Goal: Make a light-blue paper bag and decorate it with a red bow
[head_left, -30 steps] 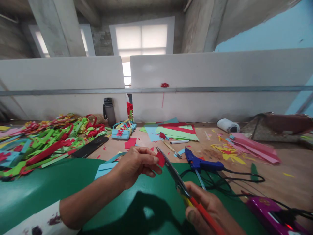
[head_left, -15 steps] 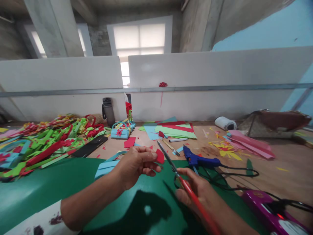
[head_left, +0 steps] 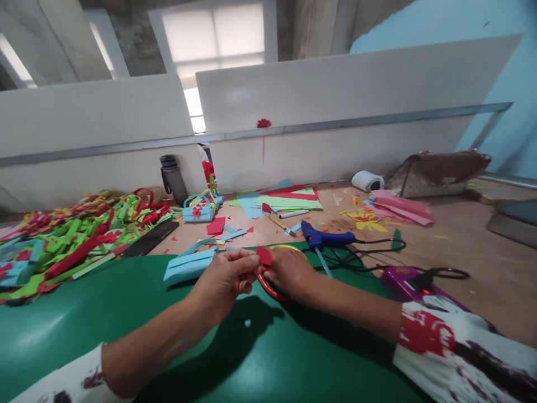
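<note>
Between thumb and fingertips, my left hand (head_left: 229, 277) pinches a small red piece (head_left: 264, 256) above the green surface (head_left: 260, 347). Just to its right, my right hand (head_left: 293, 271) is closed on scissors with red handles (head_left: 271, 288); the blades are hidden. The fingers of my right hand are close to the red piece, and touching cannot be made out. A light-blue folded bag (head_left: 188, 266) lies beside my left hand. Behind the hands are a red scrap (head_left: 216, 225) and a small blue bag with a red flower (head_left: 198, 212).
A blue glue gun (head_left: 327, 236) with a black cord lies right, near a purple power strip (head_left: 403, 282). Colored strips (head_left: 84, 235) heap up left, by a black phone (head_left: 151, 239) and bottle (head_left: 173, 179). Paper sheets (head_left: 289, 198), a marker (head_left: 292, 214) and a handbag (head_left: 440, 173) sit behind.
My right hand has moved left and up, turning the scissors so their handles now show beside the red piece. The camera view has tilted and shifted.
</note>
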Demonstrator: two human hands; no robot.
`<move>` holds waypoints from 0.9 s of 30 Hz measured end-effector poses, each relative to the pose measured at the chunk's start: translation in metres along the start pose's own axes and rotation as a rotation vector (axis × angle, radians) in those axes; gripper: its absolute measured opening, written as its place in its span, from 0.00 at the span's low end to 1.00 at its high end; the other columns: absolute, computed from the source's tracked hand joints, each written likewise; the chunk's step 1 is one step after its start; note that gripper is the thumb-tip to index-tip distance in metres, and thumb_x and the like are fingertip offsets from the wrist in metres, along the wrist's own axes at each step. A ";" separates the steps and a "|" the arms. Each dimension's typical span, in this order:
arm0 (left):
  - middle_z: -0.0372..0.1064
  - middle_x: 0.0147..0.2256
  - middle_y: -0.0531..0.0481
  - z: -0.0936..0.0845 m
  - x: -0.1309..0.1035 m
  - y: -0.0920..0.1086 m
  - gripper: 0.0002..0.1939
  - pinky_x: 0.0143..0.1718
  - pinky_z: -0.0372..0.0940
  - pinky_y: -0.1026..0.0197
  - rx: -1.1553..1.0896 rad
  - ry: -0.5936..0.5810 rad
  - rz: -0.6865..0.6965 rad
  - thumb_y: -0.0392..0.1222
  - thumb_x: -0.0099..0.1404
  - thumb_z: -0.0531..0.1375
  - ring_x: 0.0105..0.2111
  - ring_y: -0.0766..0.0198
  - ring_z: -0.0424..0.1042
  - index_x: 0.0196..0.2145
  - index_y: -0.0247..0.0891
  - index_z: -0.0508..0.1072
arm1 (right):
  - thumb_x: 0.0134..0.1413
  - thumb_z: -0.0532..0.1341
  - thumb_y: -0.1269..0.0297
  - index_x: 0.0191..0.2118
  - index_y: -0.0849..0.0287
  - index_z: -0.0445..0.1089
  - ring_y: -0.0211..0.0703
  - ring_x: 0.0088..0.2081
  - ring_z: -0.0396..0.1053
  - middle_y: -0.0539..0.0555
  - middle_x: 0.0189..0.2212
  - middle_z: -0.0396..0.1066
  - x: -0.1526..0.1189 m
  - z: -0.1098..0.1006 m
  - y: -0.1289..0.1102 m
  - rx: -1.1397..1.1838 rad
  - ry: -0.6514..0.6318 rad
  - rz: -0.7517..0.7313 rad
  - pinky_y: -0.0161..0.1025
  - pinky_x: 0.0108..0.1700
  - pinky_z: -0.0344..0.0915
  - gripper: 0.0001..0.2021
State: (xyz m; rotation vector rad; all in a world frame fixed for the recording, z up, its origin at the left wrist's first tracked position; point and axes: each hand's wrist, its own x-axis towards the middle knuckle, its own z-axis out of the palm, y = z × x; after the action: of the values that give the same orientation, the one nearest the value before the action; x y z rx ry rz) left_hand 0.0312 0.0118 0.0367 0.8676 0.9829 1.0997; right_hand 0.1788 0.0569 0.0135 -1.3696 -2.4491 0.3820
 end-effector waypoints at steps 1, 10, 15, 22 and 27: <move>0.66 0.19 0.55 -0.001 -0.001 -0.003 0.13 0.18 0.53 0.72 -0.007 0.019 -0.001 0.39 0.46 0.70 0.18 0.75 0.59 0.25 0.32 0.71 | 0.51 0.59 0.71 0.33 0.62 0.69 0.54 0.39 0.70 0.63 0.35 0.73 0.001 -0.003 0.000 0.022 0.022 -0.004 0.42 0.39 0.58 0.03; 0.68 0.23 0.52 0.000 -0.008 -0.018 0.11 0.20 0.53 0.70 0.025 0.013 0.011 0.40 0.49 0.68 0.20 0.74 0.60 0.26 0.32 0.72 | 0.65 0.44 0.56 0.27 0.60 0.62 0.35 0.23 0.64 0.50 0.21 0.66 -0.030 -0.025 -0.007 0.477 0.078 -0.071 0.31 0.25 0.59 0.19; 0.68 0.22 0.51 0.004 -0.013 -0.023 0.09 0.22 0.55 0.68 0.193 -0.037 0.065 0.40 0.52 0.66 0.20 0.72 0.60 0.22 0.33 0.71 | 0.62 0.50 0.64 0.25 0.60 0.62 0.34 0.25 0.63 0.49 0.22 0.66 -0.041 -0.015 -0.008 0.575 0.046 -0.090 0.32 0.28 0.60 0.14; 0.68 0.23 0.52 0.001 -0.011 -0.024 0.11 0.24 0.57 0.67 0.285 -0.141 0.125 0.46 0.57 0.62 0.22 0.70 0.62 0.24 0.35 0.71 | 0.62 0.49 0.66 0.25 0.60 0.63 0.35 0.24 0.62 0.49 0.22 0.65 -0.046 -0.020 -0.005 0.533 0.009 -0.111 0.33 0.27 0.57 0.15; 0.62 0.19 0.54 0.000 -0.008 -0.023 0.14 0.23 0.55 0.66 0.385 -0.139 0.151 0.48 0.56 0.62 0.19 0.71 0.59 0.23 0.34 0.70 | 0.61 0.50 0.67 0.26 0.60 0.65 0.34 0.22 0.58 0.48 0.21 0.64 -0.046 -0.022 -0.005 0.418 0.005 -0.164 0.33 0.26 0.54 0.14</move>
State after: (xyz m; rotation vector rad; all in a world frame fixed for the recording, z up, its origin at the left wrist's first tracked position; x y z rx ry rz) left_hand 0.0374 -0.0019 0.0170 1.3308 1.0417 0.9752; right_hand 0.2063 0.0169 0.0291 -0.9872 -2.2829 0.7929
